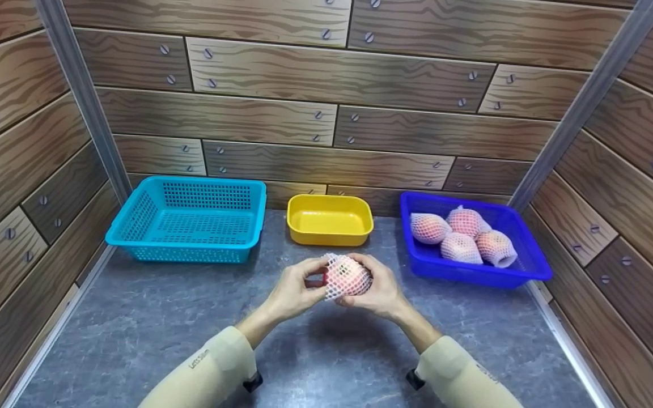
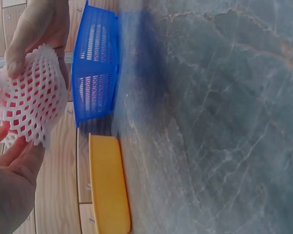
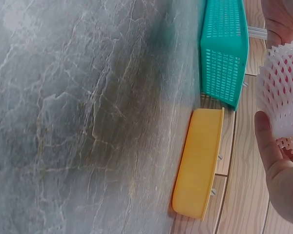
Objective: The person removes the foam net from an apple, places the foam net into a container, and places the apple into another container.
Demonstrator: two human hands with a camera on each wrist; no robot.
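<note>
Above the middle of the worktop (image 1: 151, 323), the left hand (image 1: 289, 289) pinches the foam net (image 1: 334, 277) and the right hand's (image 1: 386, 288) grip curls round the netted fruit (image 1: 357, 277); steadying with the right while the left eases the net evenly seems best. Beyond, along the far edge, stand a yellow tray (image 1: 329, 237), centred, and a blue basket (image 1: 462, 274) by the right corner.
</note>
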